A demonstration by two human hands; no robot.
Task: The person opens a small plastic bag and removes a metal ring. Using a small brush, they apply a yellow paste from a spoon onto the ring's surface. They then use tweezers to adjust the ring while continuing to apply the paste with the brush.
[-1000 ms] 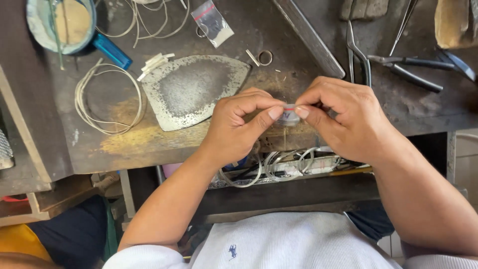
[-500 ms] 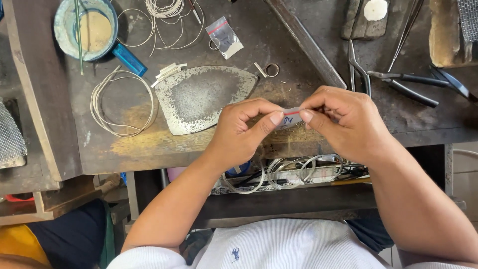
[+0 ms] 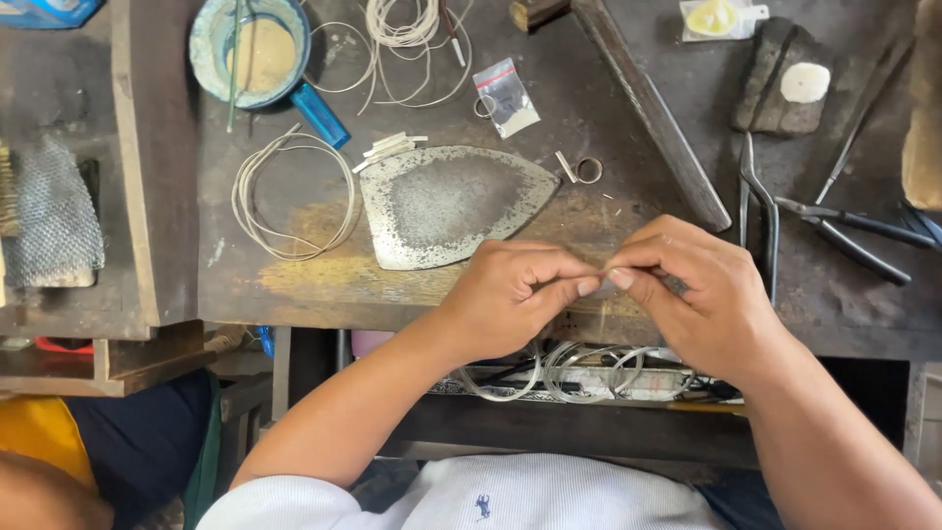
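My left hand (image 3: pixel 515 294) and my right hand (image 3: pixel 692 290) meet fingertip to fingertip over the front edge of the dark workbench (image 3: pixel 638 118). Between the thumbs and forefingers they pinch a small metal piece (image 3: pixel 601 276), mostly hidden by the fingers. Just behind my left hand lies a flat iron-shaped metal plate (image 3: pixel 451 206).
A coil of white wire (image 3: pixel 289 196), a bowl with yellowish paste (image 3: pixel 250 49), a small plastic bag (image 3: pixel 505 95) and a metal ring (image 3: pixel 589 170) lie on the bench. Pliers (image 3: pixel 844 226) and tongs (image 3: pixel 760 211) rest at right. Wire hoops (image 3: pixel 579 368) sit in the tray below.
The view has shifted so the bench appears lower and farther right. My hands keep pinching the small piece, with the fingers closed more tightly around it.
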